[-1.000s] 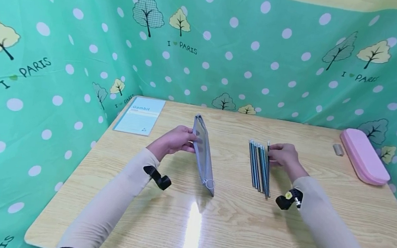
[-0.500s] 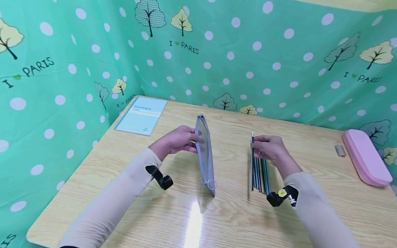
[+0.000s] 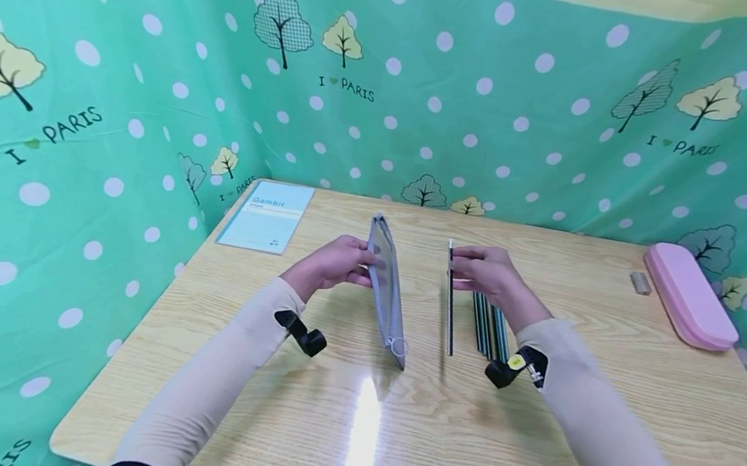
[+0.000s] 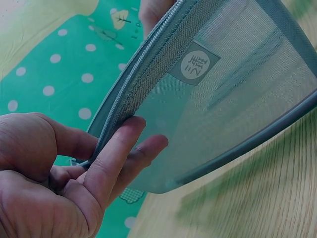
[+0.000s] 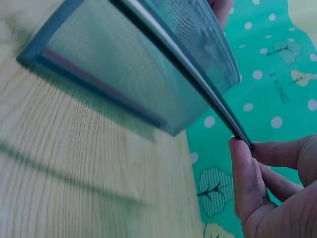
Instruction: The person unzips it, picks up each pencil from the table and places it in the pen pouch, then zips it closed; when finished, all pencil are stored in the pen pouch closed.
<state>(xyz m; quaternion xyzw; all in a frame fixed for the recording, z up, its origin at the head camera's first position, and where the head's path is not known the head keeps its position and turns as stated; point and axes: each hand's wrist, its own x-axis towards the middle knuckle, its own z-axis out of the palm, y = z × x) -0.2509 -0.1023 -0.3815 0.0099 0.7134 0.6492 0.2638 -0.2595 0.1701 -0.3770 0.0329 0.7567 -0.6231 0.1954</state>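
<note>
My left hand (image 3: 335, 263) pinches the upper end of a grey-blue mesh zip pouch (image 3: 388, 297), standing on edge on the table. In the left wrist view, thumb and fingers grip the pouch (image 4: 237, 84) at the zip's end; a round label sits below the zip. My right hand (image 3: 489, 274) pinches a dark pencil (image 3: 451, 305) near its top, between the pouch and several pencils (image 3: 491, 329) lying side by side. The right wrist view shows the held pencil (image 5: 198, 87) slanting in front of the mesh, apart from the table.
A light blue notebook (image 3: 267, 216) lies at the back left of the wooden table (image 3: 294, 425). At the back right are a small grey eraser (image 3: 640, 283) and a pink case (image 3: 690, 295). A green patterned cloth (image 3: 462, 81) hangs behind.
My right hand has moved left from the row of pencils with one pencil pinched in its fingers, closer to the pouch. My left hand and the pouch have hardly moved.
</note>
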